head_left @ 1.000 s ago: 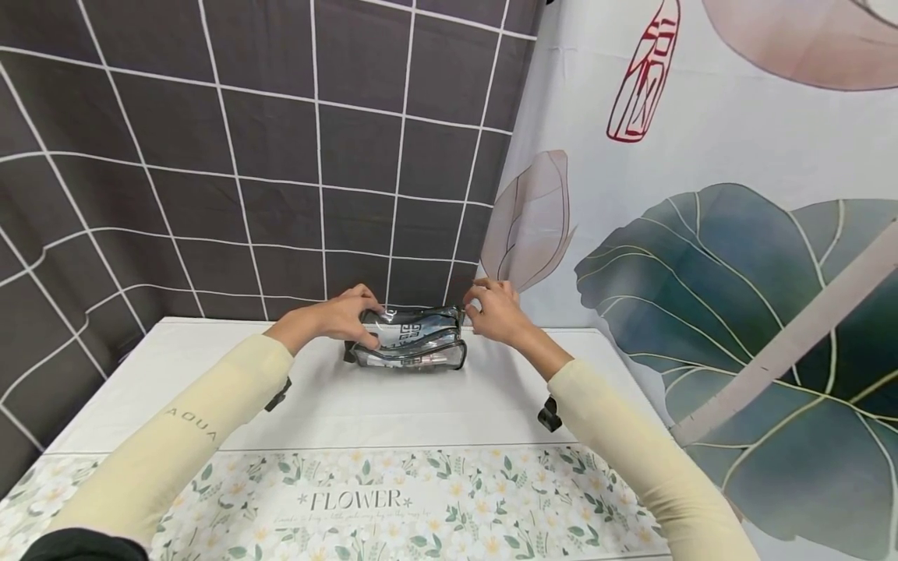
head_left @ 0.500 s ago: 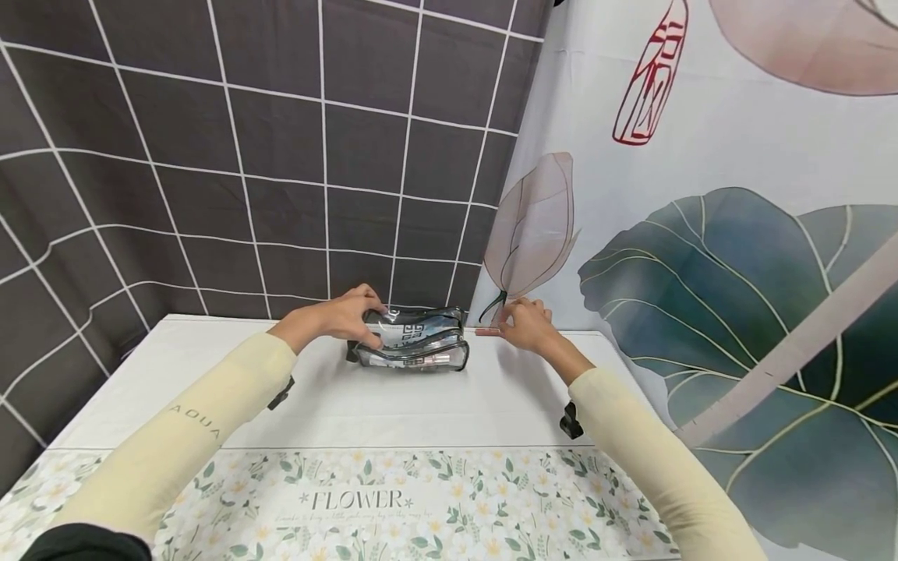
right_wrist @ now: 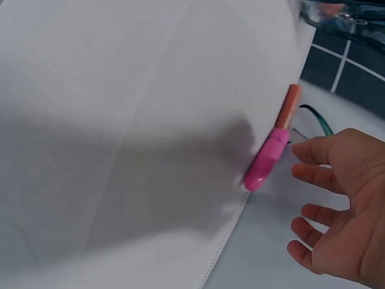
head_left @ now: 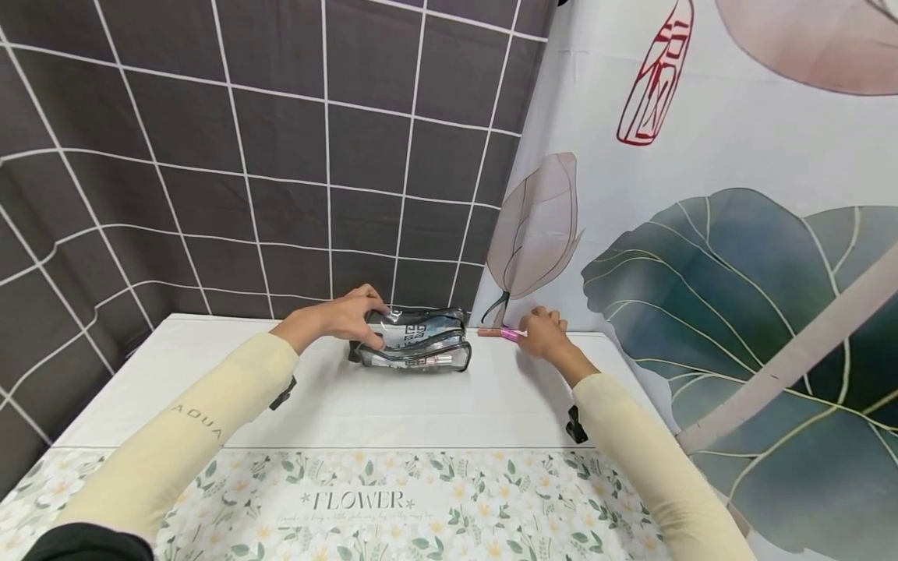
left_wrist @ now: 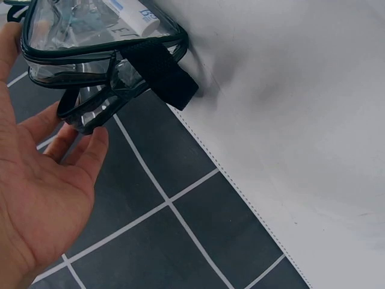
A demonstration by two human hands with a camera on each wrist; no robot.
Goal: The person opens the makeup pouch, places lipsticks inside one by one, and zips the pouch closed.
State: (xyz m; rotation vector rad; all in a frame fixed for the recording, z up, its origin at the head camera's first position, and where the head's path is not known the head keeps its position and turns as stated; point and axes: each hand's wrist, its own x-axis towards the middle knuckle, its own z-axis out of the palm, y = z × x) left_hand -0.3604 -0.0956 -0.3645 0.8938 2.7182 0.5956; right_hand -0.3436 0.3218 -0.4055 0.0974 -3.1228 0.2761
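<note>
A clear zip pouch [head_left: 415, 336] with black trim stands at the back of the white table. My left hand [head_left: 342, 318] grips its left end, thumb in front and fingers behind. Through its wall in the left wrist view shows a white tube [left_wrist: 135, 17]; a black strap [left_wrist: 159, 75] sticks out of the side. To the pouch's right, a slim lip gloss tube [right_wrist: 274, 144], pink on one end and orange on the other, lies along the table's back edge. Beside it, apart, is my right hand [right_wrist: 355, 205], its fingers loosely bent with nothing in them.
Behind the table hangs a dark gridded cloth [head_left: 281, 156]; a white cloth with leaf prints [head_left: 701, 273] hangs at the right. A floral strip [head_left: 365, 506] reading FLOWER covers the table's front.
My right hand has moved right from the pouch's right end, laid the lip gloss tube down by the back edge and let go. The left hand stays on the pouch.
</note>
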